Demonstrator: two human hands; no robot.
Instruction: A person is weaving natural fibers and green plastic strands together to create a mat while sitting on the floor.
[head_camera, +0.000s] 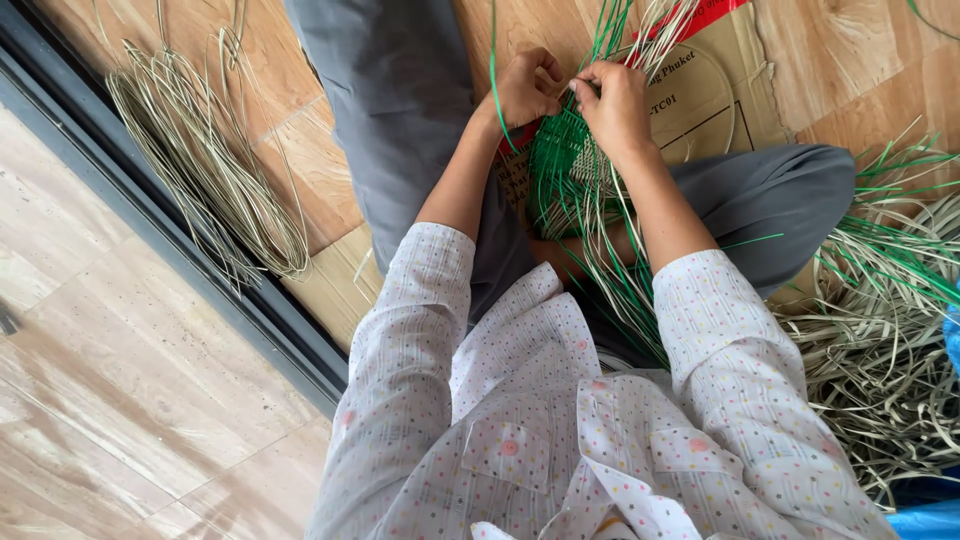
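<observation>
While 2 hands meet, left hand and right hand pinch green weaving.

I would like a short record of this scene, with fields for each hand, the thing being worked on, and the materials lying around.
Left hand: left hand closed on a green strip at the top edge of the woven piece
Right hand: right hand pinching a pale strip at the same edge
Work piece: green and pale woven piece, loose strip ends hanging toward the lap
Under it: flat cardboard sheet on the wooden floor
Left side: coiled bundle of pale strips beside a dark floor track
Right side: loose pile of green and pale strips
</observation>
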